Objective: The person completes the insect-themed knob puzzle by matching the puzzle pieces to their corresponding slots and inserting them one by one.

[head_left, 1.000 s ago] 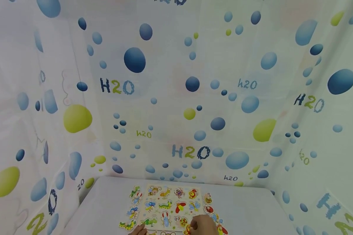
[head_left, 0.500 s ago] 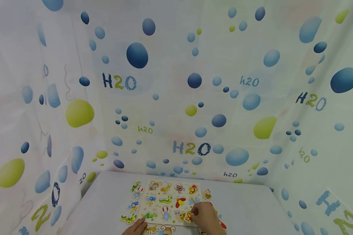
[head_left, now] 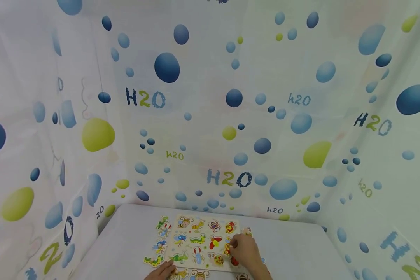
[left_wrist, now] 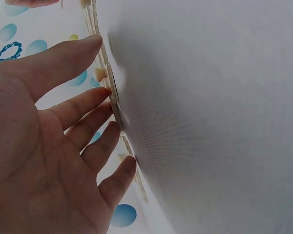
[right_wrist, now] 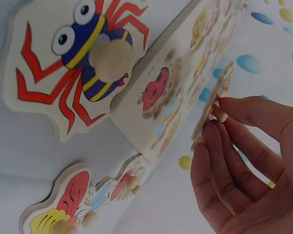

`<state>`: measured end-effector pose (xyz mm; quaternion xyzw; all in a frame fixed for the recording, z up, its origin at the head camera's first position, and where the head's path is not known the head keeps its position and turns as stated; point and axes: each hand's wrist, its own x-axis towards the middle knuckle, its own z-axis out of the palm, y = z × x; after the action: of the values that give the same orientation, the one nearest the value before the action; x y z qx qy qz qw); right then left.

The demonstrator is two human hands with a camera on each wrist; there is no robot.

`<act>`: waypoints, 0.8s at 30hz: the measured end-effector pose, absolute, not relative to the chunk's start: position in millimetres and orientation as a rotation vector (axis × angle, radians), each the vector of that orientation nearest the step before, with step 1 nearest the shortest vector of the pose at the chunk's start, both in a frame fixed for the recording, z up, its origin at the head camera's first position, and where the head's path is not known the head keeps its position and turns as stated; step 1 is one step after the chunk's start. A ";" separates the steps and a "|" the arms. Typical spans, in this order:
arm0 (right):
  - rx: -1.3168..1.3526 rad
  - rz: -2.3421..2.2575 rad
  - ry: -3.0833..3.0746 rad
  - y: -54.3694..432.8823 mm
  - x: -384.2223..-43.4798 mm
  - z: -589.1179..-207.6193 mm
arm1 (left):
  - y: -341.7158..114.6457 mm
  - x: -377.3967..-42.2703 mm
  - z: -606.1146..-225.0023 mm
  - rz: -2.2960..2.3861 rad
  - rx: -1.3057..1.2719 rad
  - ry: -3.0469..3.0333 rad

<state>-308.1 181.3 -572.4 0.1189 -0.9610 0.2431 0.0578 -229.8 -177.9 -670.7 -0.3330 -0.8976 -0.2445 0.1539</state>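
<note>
My right hand [head_left: 246, 249] pinches the small wooden knob of a red-and-yellow insect puzzle piece [head_left: 227, 249]. In the right wrist view that piece [right_wrist: 212, 105] shows nearly edge-on, raised over the puzzle board [right_wrist: 124, 105], with the thumb and fingertips around its knob. The pale board [head_left: 192, 266] carries rows of printed insects; a ladybug picture [right_wrist: 156, 92] sits at its near right corner. My left hand [head_left: 162, 270] rests at the board's near left corner, fingers spread loosely. Its fingertips [left_wrist: 116, 127] touch the edges of thin wooden pieces in the left wrist view.
Loose knobbed pieces surround the board: a green caterpillar [head_left: 154, 260] and a blue fly [head_left: 160, 246] on the left, a bee [head_left: 199, 275] in front, a spider [right_wrist: 93, 53] at the near right. A white cloth covers the table [head_left: 294, 249]; bubble-printed curtains [head_left: 196, 97] enclose it.
My right hand has carried the red-and-yellow piece away from me, up the board's right side, uncovering the ladybug picture. The left hand stays by the near left corner. The head view has shifted slightly.
</note>
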 end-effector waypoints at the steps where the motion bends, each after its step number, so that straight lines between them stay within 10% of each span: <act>1: 0.350 0.733 -2.904 180.9 -309.8 -572.7 | -177.2 -229.6 -671.3 -0.670 -0.954 -2.555; 24: 0.245 0.792 -2.778 182.6 -351.3 -586.5 | -176.7 -239.9 -699.0 -0.504 -1.145 -1.889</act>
<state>-351.3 182.6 -586.5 0.0840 -0.9512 0.2711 0.1212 -239.9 -176.7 -699.0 -0.4576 -0.7551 -0.2014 0.4241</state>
